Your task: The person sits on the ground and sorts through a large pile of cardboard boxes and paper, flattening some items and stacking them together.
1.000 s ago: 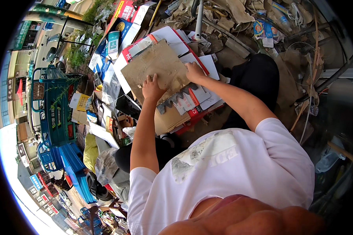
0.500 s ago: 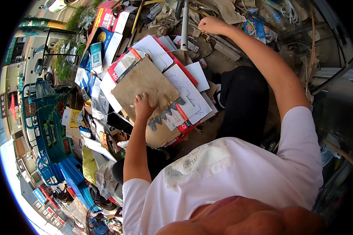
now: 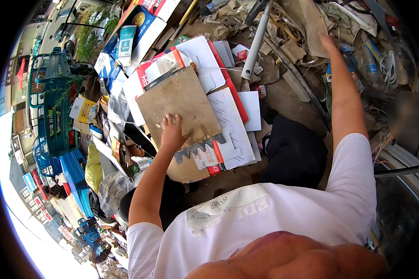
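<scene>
A stack of flattened cardboard and printed card lies in front of me. On top is a stained brown cardboard sheet, a jagged grey print along its lower edge. My left hand rests on that sheet with its fingers spread. At the far right, my right hand reaches into the litter, its fingers closed at the edge of a long brown cardboard piece; the fingertips are partly hidden. A grey metal tube slants down beyond the stack.
Blue and white boxes and clear plastic bags are heaped on the left. Beyond them stands a teal cargo tricycle. A white cable coil, a plastic bottle and scraps lie at right; a thin pole crosses the ground.
My right hand has moved right from beside the tube to the long cardboard piece. The view has shifted; my left hand stays on the brown sheet.
</scene>
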Available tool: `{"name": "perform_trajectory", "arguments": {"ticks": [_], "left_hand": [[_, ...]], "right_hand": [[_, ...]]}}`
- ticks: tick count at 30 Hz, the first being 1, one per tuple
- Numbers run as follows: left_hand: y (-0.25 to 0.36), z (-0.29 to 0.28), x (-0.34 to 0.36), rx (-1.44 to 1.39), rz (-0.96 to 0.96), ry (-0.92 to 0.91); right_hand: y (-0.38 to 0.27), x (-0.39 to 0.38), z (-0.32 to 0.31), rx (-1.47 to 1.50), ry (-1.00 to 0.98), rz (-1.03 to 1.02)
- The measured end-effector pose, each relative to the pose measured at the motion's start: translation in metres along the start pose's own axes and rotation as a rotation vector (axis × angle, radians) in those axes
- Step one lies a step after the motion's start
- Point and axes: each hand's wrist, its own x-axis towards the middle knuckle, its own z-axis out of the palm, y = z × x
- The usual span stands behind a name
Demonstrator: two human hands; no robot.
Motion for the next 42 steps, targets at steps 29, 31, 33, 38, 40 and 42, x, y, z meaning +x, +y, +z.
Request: {"name": "perform_trajectory", "arguments": {"ticks": [29, 31, 33, 38, 40, 42], "left_hand": [[-0.046, 0.01, -0.039, -0.756, -0.075, 0.431], [-0.081, 0.024, -0.052, -0.831, -0.063, 0.594], [-0.084, 0.021, -0.061, -0.755, -0.08, 0.71], [-0.02, -0.035, -0.054, -0.305, 0.028, 0.797], [-0.004, -0.045, -0.046, -0.158, 0.168, 0.571], [0.007, -0.05, -0.038, -0.037, 0.119, 0.251]], "right_hand": [[-0.212, -0.538, -0.064, 0.49, -0.847, -0.467], [-0.218, -0.542, -0.071, 0.49, -1.001, -0.524], [-0.218, -0.532, -0.09, 0.49, -1.048, -0.516], [-0.196, -0.429, -0.132, 0.564, -0.892, -0.665], [-0.192, -0.396, -0.148, 0.798, -0.833, -0.391], [-0.154, -0.341, -0.153, 0.836, -0.667, -0.42]]}}
